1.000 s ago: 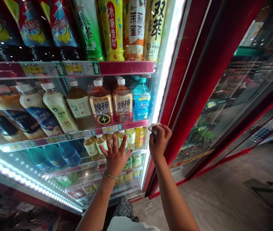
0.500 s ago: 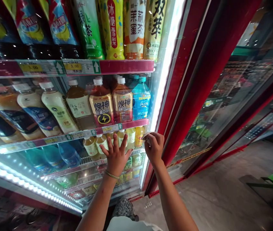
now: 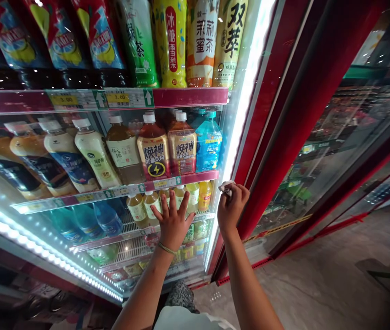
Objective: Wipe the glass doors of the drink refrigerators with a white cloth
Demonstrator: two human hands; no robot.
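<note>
My left hand is spread flat with fingers apart, apparently against the clear glass in front of the drink shelves; it holds nothing. A thin band circles that wrist. My right hand is closed around a crumpled white wad, which looks like tissue or thin cloth. It is held beside the bright light strip, close to the red door frame. Behind the left fingers stand small pale-yellow bottles, partly covered by the hand. An orange-yellow bottle stands between the two hands.
Dark gold-labelled bottles and a blue bottle line the middle shelf. Tall tea bottles stand above a pink price rail. Another glass door continues to the right, over a grey floor.
The shelves sit slightly farther right in the view. My right hand has moved right relative to the light strip, and more of the white wad shows. My left hand stays spread.
</note>
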